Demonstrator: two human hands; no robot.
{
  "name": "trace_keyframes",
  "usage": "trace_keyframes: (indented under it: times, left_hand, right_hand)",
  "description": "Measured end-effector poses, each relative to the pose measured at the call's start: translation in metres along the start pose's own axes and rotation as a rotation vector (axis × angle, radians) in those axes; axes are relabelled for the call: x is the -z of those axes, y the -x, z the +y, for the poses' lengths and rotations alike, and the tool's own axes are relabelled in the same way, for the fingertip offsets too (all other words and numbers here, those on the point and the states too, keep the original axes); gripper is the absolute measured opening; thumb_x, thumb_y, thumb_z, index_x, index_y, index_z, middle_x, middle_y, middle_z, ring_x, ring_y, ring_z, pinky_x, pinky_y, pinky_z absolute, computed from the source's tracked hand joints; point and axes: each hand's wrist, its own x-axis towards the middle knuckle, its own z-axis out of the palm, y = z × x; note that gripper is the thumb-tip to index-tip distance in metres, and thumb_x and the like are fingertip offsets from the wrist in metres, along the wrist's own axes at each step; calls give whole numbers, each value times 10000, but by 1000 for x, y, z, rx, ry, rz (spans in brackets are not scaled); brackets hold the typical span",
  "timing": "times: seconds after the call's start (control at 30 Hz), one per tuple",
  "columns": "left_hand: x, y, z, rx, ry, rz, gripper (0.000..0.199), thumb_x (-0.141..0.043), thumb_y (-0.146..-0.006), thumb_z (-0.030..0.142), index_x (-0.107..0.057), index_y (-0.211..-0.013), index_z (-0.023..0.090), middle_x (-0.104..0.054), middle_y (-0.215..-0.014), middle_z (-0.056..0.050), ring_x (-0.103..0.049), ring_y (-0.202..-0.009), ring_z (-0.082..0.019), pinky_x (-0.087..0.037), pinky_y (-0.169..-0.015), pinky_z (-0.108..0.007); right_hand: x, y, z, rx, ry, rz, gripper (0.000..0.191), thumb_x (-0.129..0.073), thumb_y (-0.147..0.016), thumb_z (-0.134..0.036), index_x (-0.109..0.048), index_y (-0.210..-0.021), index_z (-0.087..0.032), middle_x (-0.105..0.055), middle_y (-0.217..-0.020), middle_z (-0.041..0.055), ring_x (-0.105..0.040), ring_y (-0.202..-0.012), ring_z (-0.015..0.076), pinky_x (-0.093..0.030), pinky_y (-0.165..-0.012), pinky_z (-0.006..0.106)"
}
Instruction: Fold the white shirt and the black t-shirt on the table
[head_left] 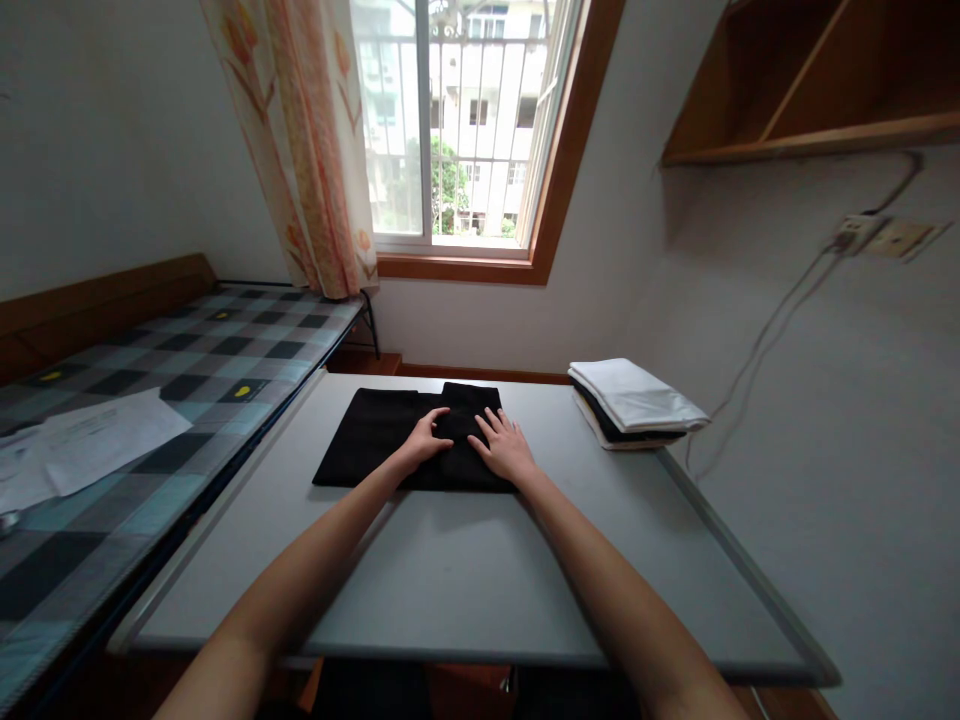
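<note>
A black cloth (pixel 367 440) lies folded and flat on the white table (pixel 450 570), with a layer folded over its right part. My left hand (pixel 429 440) rests near the middle of the cloth, thumb and fingers apart in a curve, with nothing visible between them. On the right part of the cloth, my right hand (pixel 504 445) lies with its fingers spread, palm down. Both hands touch the cloth, a short gap between them.
A stack of folded cloths, white (pixel 634 395) on top, sits at the table's back right. Left of the table is a bed with a checked mattress (pixel 202 350) and papers (pixel 97 440). Behind are a curtain (pixel 300 140) and a window; a cable (pixel 780 320) hangs at right.
</note>
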Motion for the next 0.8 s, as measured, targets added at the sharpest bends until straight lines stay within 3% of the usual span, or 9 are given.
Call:
trace_keyframes:
  times: [0.13, 0.23, 0.37, 0.5, 0.63, 0.8]
  left_hand:
    - [-4, 6, 3, -98, -192, 86, 670, -747, -631, 120, -564, -1270, 197, -539, -1179, -94, -528, -1115, -256, -456, -986, -397]
    - [-11, 19, 7, -282, -449, 177, 545, -691, -726, 212, -583, -1260, 223, -475, -1259, -95, -506, -1177, -263, -385, -1064, -406]
    - [-22, 34, 5, -485, -680, 58, 508, -595, -845, 329, -522, -1338, 233, -447, -1415, -109, -335, -1373, -285, -196, -1164, -464]
    - [-26, 36, -4, -500, -719, -86, 606, -577, -863, 396, -428, -1426, 227, -364, -1521, -114, -201, -1451, -292, -52, -1176, -519]
    - [-23, 34, -7, -471, -721, -134, 607, -569, -866, 402, -427, -1430, 228, -331, -1544, -103, -166, -1465, -274, -64, -1180, -502]
    - [-23, 40, -2, -495, -742, -101, 587, -545, -881, 429, -448, -1417, 210, -353, -1529, -113, -183, -1455, -283, -93, -1177, -495]
  right_hand:
    - [0, 1, -2, -11, -4, 14, 643, -281, -952, -599, -376, -1478, -242, -234, -1586, 52, -165, -1457, 290, -177, -1155, 505]
    - [0, 0, -3, -17, -11, 11, 588, -261, -974, -538, -397, -1467, -248, -264, -1576, 49, -178, -1454, 287, -166, -1153, 518]
    - [5, -12, -9, -30, -28, 83, 519, -226, -996, -401, -500, -1397, -215, -388, -1517, 72, -225, -1441, 264, -137, -1161, 503]
    - [9, -38, -19, -4, -71, 132, 523, -234, -996, -376, -457, -1426, -178, -356, -1534, 89, -225, -1442, 239, -164, -1162, 441]
    - [8, -62, -23, 62, -73, 52, 533, -244, -999, -434, -391, -1467, -225, -289, -1566, 79, -191, -1453, 250, -164, -1155, 462]
    - [2, -72, -20, 28, -18, -31, 576, -217, -994, -510, -365, -1480, -240, -262, -1575, 93, -182, -1455, 260, -144, -1151, 475]
